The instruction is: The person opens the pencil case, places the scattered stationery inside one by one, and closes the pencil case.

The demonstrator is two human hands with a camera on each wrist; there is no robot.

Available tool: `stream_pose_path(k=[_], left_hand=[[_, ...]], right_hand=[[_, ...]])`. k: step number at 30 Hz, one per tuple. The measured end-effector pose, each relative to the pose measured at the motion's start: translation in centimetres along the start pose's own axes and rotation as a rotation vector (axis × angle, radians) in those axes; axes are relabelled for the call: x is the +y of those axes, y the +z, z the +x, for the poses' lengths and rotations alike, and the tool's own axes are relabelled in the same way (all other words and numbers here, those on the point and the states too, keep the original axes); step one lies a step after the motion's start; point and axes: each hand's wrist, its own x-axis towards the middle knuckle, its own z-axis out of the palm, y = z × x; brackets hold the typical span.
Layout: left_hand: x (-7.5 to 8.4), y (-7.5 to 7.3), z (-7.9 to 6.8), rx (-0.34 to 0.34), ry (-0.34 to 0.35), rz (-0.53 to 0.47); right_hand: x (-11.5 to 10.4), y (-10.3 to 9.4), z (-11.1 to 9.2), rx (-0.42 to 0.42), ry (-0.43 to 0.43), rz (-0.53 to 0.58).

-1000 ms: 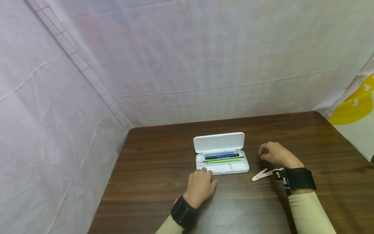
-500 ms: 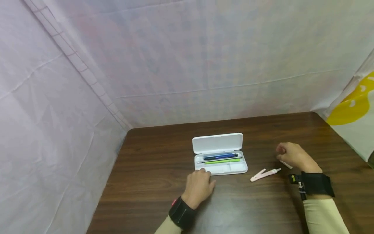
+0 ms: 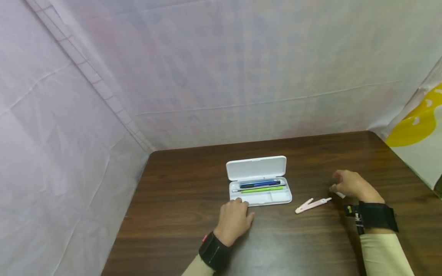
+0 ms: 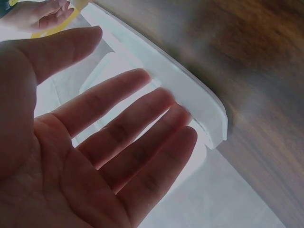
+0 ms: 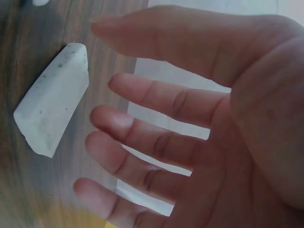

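Observation:
A white pencil case (image 3: 255,199) stands with its lid up on the table. My left hand (image 3: 235,221) rests at its front edge; in the left wrist view the straight fingertips (image 4: 183,114) touch the wall of the case (image 4: 190,92). Over on the right, my right hand (image 3: 357,188) hovers low beside a white eraser (image 3: 340,194), partly hidden by it in the head view. The right wrist view shows the whole eraser (image 5: 54,99), worn and speckled, on the wood, with thumb and fingers spread apart and nothing between them.
Inside the case lie a blue pen (image 3: 260,184), a green pen (image 3: 262,189) and a thin dark stick. A pale pink drawing compass (image 3: 310,206) lies between the case and my right hand. White sheeting (image 3: 207,76) hangs behind the table (image 3: 186,184).
My right hand has moved right, past the compass to the eraser, which has come into view beneath it. My left hand has stayed at the case.

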Motion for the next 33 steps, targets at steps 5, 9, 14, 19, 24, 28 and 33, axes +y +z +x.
stream_pose_path(k=[5, 9, 14, 19, 24, 28, 33], left_hand=[[0.0, -0.04, -0.03, 0.012, 0.006, 0.008], [0.08, 0.04, -0.09, 0.017, 0.009, 0.011], [0.11, 0.12, -0.03, 0.021, 0.009, 0.018], [0.11, 0.14, 0.01, 0.026, 0.006, 0.017], [0.1, 0.15, 0.0, 0.026, 0.005, 0.014], [0.09, 0.17, -0.02, 0.029, 0.005, 0.012], [0.07, 0.12, -0.03, 0.035, 0.004, 0.013]], right_hand=[[-0.09, 0.05, -0.21, -0.04, 0.018, -0.001], [-0.24, 0.16, -0.3, -0.056, 0.033, 0.007], [-0.38, 0.21, -0.23, -0.048, 0.052, 0.01], [-0.17, 0.47, -0.18, -0.027, 0.063, 0.027], [-0.05, 0.67, -0.14, -0.018, 0.062, 0.032], [-0.05, 0.77, -0.18, -0.013, 0.065, 0.028], [-0.05, 0.77, -0.17, -0.013, 0.069, 0.016]])
